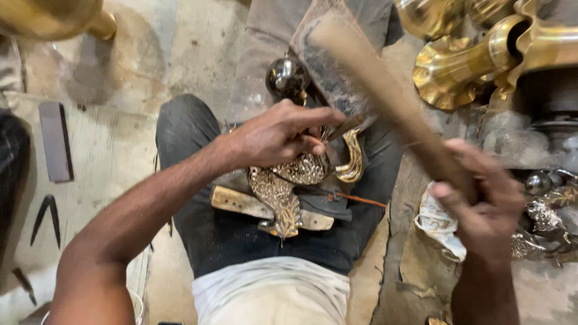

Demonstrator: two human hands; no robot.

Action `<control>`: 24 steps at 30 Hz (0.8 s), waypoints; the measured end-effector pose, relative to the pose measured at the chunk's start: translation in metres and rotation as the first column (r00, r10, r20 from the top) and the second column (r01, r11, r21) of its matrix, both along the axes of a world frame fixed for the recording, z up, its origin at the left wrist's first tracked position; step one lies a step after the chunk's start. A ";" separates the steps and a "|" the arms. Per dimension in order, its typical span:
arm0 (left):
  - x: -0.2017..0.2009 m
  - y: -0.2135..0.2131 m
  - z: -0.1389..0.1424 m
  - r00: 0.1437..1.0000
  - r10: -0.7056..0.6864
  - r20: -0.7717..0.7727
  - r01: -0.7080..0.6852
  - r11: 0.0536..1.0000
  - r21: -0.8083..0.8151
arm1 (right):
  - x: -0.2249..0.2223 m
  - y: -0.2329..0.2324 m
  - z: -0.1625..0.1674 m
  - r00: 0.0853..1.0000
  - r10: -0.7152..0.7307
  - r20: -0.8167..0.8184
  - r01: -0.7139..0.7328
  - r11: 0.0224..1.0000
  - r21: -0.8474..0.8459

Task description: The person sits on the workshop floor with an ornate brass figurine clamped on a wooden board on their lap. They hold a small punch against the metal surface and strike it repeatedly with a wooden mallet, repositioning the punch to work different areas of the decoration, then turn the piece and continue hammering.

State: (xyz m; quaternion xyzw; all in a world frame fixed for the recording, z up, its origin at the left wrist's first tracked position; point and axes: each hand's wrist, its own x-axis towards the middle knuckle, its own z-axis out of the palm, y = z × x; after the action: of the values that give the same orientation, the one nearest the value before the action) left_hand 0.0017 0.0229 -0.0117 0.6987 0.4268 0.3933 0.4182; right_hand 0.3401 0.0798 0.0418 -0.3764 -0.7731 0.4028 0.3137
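1. Engraved brass bird figure (289, 189) rests on the person's lap, atop a wooden block (241, 203).
2. Left hand (280, 135) pinches a chisel (344, 127) against it.
3. Right hand (481, 201) grips a wooden mallet (385, 90), raised at right.
4. Brass vessels (469, 60) lie far right.
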 end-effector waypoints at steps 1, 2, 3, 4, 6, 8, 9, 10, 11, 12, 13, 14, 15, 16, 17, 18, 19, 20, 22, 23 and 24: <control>0.000 -0.001 0.000 1.000 -0.004 0.023 0.004 1.000 -0.005 | -0.003 -0.001 0.002 0.999 -0.033 -0.036 0.032 0.999 -0.023; -0.001 -0.001 -0.001 0.999 -0.010 0.042 0.010 1.000 -0.004 | -0.005 -0.002 0.004 0.995 -0.066 -0.072 0.063 0.997 -0.046; -0.001 0.000 -0.001 0.998 -0.019 0.058 0.019 1.000 0.002 | -0.007 -0.003 0.006 0.995 -0.061 -0.073 0.055 0.995 -0.081; -0.002 0.000 -0.002 0.998 -0.021 0.055 0.021 1.000 0.006 | -0.007 -0.003 0.007 0.996 -0.053 -0.076 0.044 0.992 -0.115; -0.002 0.001 -0.003 0.999 -0.026 0.047 0.026 1.000 0.014 | -0.006 -0.003 0.009 0.996 0.048 0.069 -0.048 0.999 -0.007; -0.003 0.002 -0.004 0.999 -0.024 0.040 0.023 0.999 0.031 | -0.003 -0.001 0.008 0.999 0.048 -0.002 -0.049 0.999 -0.020; -0.003 0.001 -0.005 0.999 -0.023 0.043 0.022 0.999 0.031 | -0.001 -0.001 0.006 0.990 -0.011 -0.142 -0.002 0.995 -0.095; -0.003 0.000 -0.006 0.998 -0.023 0.053 0.023 1.000 0.002 | 0.001 -0.001 0.004 0.957 -0.081 -0.278 0.034 0.985 -0.170; -0.003 0.000 -0.007 0.998 -0.025 0.059 0.026 0.999 -0.023 | 0.003 0.000 0.003 0.996 -0.045 -0.078 0.035 0.992 -0.122; -0.003 0.000 -0.008 0.998 -0.025 0.063 0.028 0.999 -0.046 | 0.005 0.001 0.002 0.992 -0.014 0.125 0.024 0.997 -0.073; -0.003 0.000 -0.009 0.997 -0.014 0.077 0.016 1.000 -0.023 | 0.008 0.002 0.001 0.945 0.008 0.326 0.001 1.000 -0.029; -0.002 0.000 -0.011 0.996 -0.007 0.091 0.007 1.000 -0.002 | 0.010 0.003 -0.001 0.966 0.019 0.257 -0.015 1.000 -0.020; -0.002 0.000 -0.011 0.995 -0.001 0.103 -0.001 1.000 0.022 | 0.011 0.003 -0.002 0.982 0.031 0.185 -0.030 1.000 -0.007; -0.002 0.001 -0.012 0.994 0.053 0.100 -0.056 0.998 0.030 | 0.013 0.003 -0.003 0.992 0.049 0.115 -0.050 0.999 0.003; -0.002 0.001 -0.013 0.989 0.107 0.097 -0.111 0.993 0.034 | 0.014 0.001 -0.003 0.999 0.013 0.041 -0.012 1.000 -0.019; -0.002 0.001 -0.013 0.983 0.159 0.092 -0.163 0.986 0.042 | 0.015 -0.001 -0.005 0.999 -0.027 -0.036 0.025 0.999 -0.039; -0.001 0.001 -0.013 0.989 0.128 0.076 -0.128 0.992 -0.003 | 0.015 -0.002 -0.006 0.991 -0.071 -0.112 0.065 0.996 -0.059; 0.000 0.002 -0.013 0.994 0.094 0.061 -0.091 0.995 -0.050 | 0.016 -0.004 -0.007 0.990 -0.098 -0.102 0.094 0.994 -0.048; 0.001 0.002 -0.011 0.997 0.058 0.048 -0.056 0.997 -0.044 | 0.015 -0.006 -0.011 0.986 -0.139 -0.087 0.137 0.990 -0.030; 0.002 0.003 -0.010 0.998 0.050 0.049 -0.050 0.999 0.010 | 0.014 -0.007 -0.013 0.988 -0.125 -0.085 0.124 0.992 -0.021; 0.002 0.004 -0.009 0.998 0.038 0.050 -0.041 0.997 0.066 | 0.013 -0.006 -0.015 0.990 -0.113 -0.082 0.113 0.994 -0.012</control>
State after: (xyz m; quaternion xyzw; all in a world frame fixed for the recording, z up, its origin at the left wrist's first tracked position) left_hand 0.0038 0.0271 -0.0208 0.6939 0.4170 0.4324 0.3970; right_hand 0.3533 0.0738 0.0268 -0.4038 -0.7354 0.4025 0.3663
